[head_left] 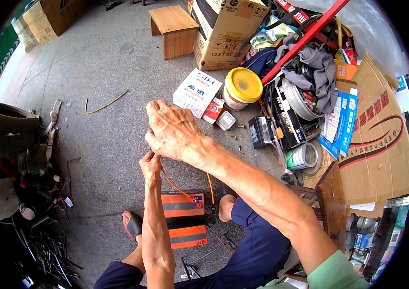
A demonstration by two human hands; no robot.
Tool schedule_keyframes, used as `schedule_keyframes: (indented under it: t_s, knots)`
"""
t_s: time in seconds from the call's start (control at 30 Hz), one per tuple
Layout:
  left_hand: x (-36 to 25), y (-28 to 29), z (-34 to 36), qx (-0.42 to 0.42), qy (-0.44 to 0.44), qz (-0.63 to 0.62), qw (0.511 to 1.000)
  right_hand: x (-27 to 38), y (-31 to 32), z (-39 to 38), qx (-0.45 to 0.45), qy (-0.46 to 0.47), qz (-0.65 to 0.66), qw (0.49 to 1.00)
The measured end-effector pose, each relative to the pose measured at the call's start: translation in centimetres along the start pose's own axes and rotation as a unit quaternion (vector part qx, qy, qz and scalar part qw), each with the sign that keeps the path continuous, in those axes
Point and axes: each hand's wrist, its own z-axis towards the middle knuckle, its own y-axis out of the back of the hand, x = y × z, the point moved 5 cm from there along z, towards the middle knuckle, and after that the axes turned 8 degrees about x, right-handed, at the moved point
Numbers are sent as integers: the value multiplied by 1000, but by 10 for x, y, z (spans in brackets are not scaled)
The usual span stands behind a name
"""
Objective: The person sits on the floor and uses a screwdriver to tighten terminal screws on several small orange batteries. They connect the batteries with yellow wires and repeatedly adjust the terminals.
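Observation:
My right hand (173, 130) is closed in a fist above the floor, just above and touching my left hand (151, 166), whose fingers are pinched together. A thin orange cable (173, 185) comes out beside the left fingers and runs down to an orange and grey box-shaped device (183, 236) on the floor between my feet. What the right fingers hold is hidden behind the fist. A second orange cable (210, 185) rises beside the device and passes behind my right forearm. Red terminals (198, 201) show at the device's upper right corner.
A yellow-lidded bucket (243, 84), a white box (197, 92) and a black battery (260, 131) stand ahead to the right. Tyres (4, 127) and piled metal tools (45, 250) lie left. A wooden stool (174, 29) is far ahead. A yellow cord (108, 103) lies on the floor.

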Motion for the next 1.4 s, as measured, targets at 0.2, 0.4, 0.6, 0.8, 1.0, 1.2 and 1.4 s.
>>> schedule_keyframes:
  t_s: [0.2, 0.4, 0.6, 0.8, 1.0, 1.2, 1.4]
  knots:
    - [-11, 7, -13, 8, -50, -92, 994, 0, 17, 0, 63, -38, -3, 997]
    - [-36, 22, -78, 26, -11, -261, 965, 19, 61, -28, 105, 39, 20, 993]
    - [-33, 40, -189, 52, 18, -228, 972, 45, 98, -94, 148, 29, 84, 985]
    - [44, 17, -260, 65, 151, -208, 964, 42, 76, -161, 280, 33, 85, 956]
    - [49, 5, -273, 52, 148, -102, 982, 47, 62, -179, 295, 92, 66, 949]
    - [37, 13, -277, 43, 90, -81, 992, 48, 78, -174, 265, 83, 96, 956]
    - [22, 3, -268, 63, 78, -29, 995, 38, 94, -170, 248, 68, 109, 960]
